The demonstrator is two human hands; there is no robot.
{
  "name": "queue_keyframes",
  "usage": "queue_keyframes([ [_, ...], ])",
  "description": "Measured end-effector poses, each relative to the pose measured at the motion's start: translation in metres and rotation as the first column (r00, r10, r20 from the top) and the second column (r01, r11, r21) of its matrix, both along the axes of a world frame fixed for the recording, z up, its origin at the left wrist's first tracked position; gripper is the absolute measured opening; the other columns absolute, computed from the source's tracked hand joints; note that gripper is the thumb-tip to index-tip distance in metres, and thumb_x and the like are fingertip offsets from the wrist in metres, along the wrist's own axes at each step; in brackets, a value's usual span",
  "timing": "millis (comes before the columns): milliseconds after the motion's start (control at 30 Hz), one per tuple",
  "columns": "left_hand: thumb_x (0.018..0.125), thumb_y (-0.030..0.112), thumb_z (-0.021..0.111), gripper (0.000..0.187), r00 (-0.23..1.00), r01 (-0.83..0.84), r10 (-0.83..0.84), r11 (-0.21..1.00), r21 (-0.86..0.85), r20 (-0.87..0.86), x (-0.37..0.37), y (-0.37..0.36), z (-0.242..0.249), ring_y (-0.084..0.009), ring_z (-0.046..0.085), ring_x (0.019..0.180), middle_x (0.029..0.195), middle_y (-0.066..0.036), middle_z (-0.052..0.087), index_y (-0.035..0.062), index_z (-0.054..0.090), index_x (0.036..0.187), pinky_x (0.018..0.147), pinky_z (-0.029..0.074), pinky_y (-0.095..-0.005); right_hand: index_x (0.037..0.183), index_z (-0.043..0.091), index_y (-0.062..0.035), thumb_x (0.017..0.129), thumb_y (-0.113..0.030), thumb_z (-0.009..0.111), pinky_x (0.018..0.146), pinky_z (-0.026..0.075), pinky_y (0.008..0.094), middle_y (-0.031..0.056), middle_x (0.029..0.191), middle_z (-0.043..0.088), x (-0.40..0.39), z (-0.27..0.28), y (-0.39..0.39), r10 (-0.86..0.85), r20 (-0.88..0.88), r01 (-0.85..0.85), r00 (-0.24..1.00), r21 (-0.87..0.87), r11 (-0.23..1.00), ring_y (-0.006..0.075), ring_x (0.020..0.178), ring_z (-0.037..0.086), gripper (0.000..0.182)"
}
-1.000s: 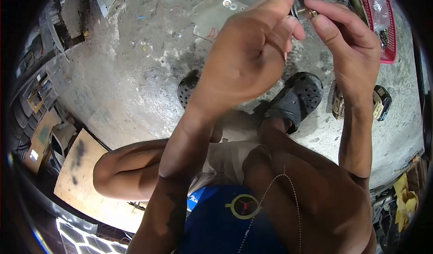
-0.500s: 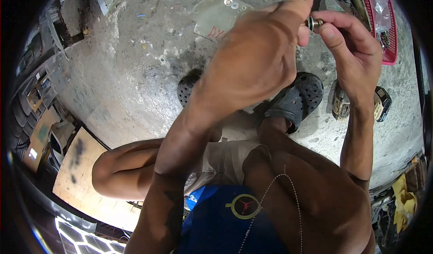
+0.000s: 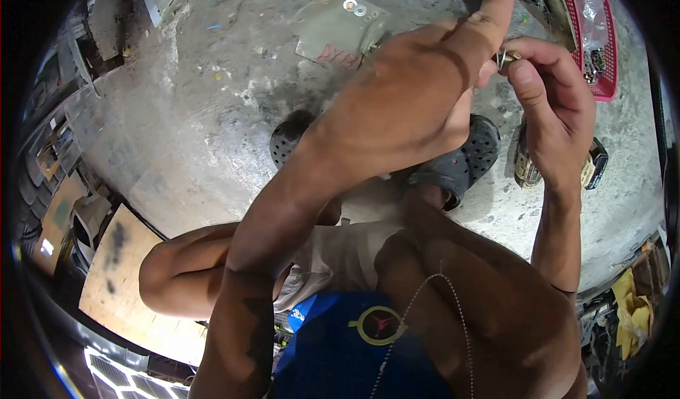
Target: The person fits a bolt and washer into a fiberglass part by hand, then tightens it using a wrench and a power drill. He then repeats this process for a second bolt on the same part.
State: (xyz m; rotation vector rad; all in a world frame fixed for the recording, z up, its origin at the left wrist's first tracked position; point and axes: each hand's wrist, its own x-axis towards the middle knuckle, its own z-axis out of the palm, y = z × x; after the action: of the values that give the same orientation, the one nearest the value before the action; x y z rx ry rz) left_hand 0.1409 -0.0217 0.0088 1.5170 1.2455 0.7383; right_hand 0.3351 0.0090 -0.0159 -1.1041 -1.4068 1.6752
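My right hand (image 3: 556,105) pinches a small metal bolt (image 3: 512,58) between thumb and forefinger. A thin washer (image 3: 500,60) shows edge-on around the bolt, on its left side. My left hand (image 3: 411,91) meets the bolt from the left, its fingertips closed at that end and one finger stretched out past it. The back of this hand hides most of its grip. Beyond my left hand, a flat grey plate (image 3: 322,27) with red lettering lies on the concrete floor, with a couple of washers (image 3: 354,7) on it.
A pink basket (image 3: 610,45) at the upper right holds a clear plastic bag (image 3: 589,9) and small metal parts. Battery-like blocks (image 3: 525,162) stand by my right wrist. My feet wear black clogs (image 3: 471,151). A wooden board (image 3: 120,286) lies at the lower left.
The bolt has turned slightly between my fingers, and the dark ring seen on it before no longer shows. Both hands stay together; the whole view has shifted slightly.
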Motion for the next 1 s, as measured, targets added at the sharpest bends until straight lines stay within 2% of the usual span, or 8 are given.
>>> queue_keyframes([
  [100,0.085,-0.005,0.050,0.075,0.988,0.152,-0.146,0.981,-0.123,0.055,-0.003,0.003,0.009,-0.0267,0.062,0.083,0.094,-0.014,0.060,0.0007,0.020,0.153,0.076,0.051,-0.0318,0.109,0.065,0.0018,0.090,-0.001,0.065,0.082,0.047,0.0210,0.0039,0.100,0.066,0.006,-0.002,0.002,-0.008,0.025,0.006,1.000,0.084,0.996,0.0077,0.091,0.059,0.019],
  [167,0.088,0.000,0.049,0.071,1.000,-0.031,0.031,0.998,-0.054,-0.002,0.006,-0.005,-0.007,-0.0265,0.061,0.078,0.088,-0.013,0.061,0.0004,0.019,0.152,0.074,0.050,-0.0326,0.110,0.065,0.0017,0.088,0.002,0.067,0.083,0.048,0.0214,0.0045,0.102,0.066,0.009,-0.003,0.002,-0.002,0.029,-0.001,1.000,0.103,0.995,0.0080,0.094,0.059,0.022],
  [367,0.093,0.005,0.046,0.065,1.000,-0.015,0.016,0.986,-0.169,0.008,0.006,0.005,0.019,-0.0257,0.060,0.073,0.085,-0.012,0.061,-0.0011,0.019,0.152,0.071,0.050,-0.0334,0.108,0.066,0.0015,0.087,0.003,0.068,0.085,0.049,0.0233,0.0062,0.105,0.068,0.010,-0.003,0.002,-0.015,-0.044,0.015,0.999,0.014,1.000,0.0093,0.095,0.060,0.022],
  [600,0.094,0.006,0.044,0.063,0.994,0.072,-0.062,0.992,-0.108,0.090,-0.002,0.003,-0.007,-0.0239,0.059,0.072,0.083,-0.011,0.060,-0.0036,0.018,0.151,0.069,0.049,-0.0337,0.108,0.066,0.0025,0.086,0.002,0.068,0.086,0.049,0.0237,0.0073,0.105,0.068,0.013,-0.003,0.002,0.019,0.014,-0.021,1.000,0.129,0.991,0.0100,0.095,0.061,0.021],
  [700,0.094,0.007,0.043,0.067,0.985,0.163,-0.164,0.986,-0.031,-0.058,-0.004,0.004,-0.006,-0.0232,0.058,0.070,0.080,-0.010,0.058,-0.0025,0.012,0.153,0.068,0.049,-0.0342,0.108,0.066,0.0025,0.087,0.001,0.068,0.084,0.049,0.0234,0.0062,0.100,0.067,0.014,-0.002,0.000,0.016,0.036,-0.017,0.999,0.050,0.999,0.0098,0.092,0.061,0.021],
  [800,0.093,0.006,0.049,0.058,0.993,0.095,-0.088,0.991,-0.091,0.079,0.000,-0.001,-0.014,-0.0215,0.054,0.066,0.079,-0.010,0.057,-0.0036,0.029,0.146,0.063,0.046,-0.0326,0.105,0.065,0.0025,0.089,-0.002,0.067,0.082,0.048,0.0229,0.0047,0.094,0.066,0.013,-0.001,-0.002,0.019,0.029,-0.018,0.999,-0.049,0.999,0.0089,0.088,0.060,0.017],
  [867,0.080,0.002,0.060,0.061,0.996,0.067,-0.084,0.926,0.370,0.031,-0.002,-0.001,-0.023,-0.0225,0.059,0.077,0.082,-0.011,0.059,-0.0085,0.042,0.137,0.073,0.049,-0.0332,0.103,0.065,0.0025,0.092,-0.004,0.065,0.080,0.048,0.0224,0.0038,0.091,0.064,0.014,-0.001,-0.002,0.022,0.010,-0.021,1.000,-0.084,0.996,0.0084,0.085,0.059,0.014],
  [1000,0.071,-0.005,0.063,0.073,0.988,0.123,-0.146,0.937,0.328,0.046,0.000,0.000,-0.016,-0.0308,0.060,0.083,0.090,-0.016,0.062,-0.0122,0.038,0.138,0.079,0.050,-0.0377,0.098,0.062,0.0007,0.097,-0.011,0.060,0.076,0.046,0.0217,0.0016,0.087,0.061,0.025,-0.006,0.001,0.167,-0.088,-0.182,0.982,-0.216,0.959,0.0075,0.080,0.056,0.012],
])
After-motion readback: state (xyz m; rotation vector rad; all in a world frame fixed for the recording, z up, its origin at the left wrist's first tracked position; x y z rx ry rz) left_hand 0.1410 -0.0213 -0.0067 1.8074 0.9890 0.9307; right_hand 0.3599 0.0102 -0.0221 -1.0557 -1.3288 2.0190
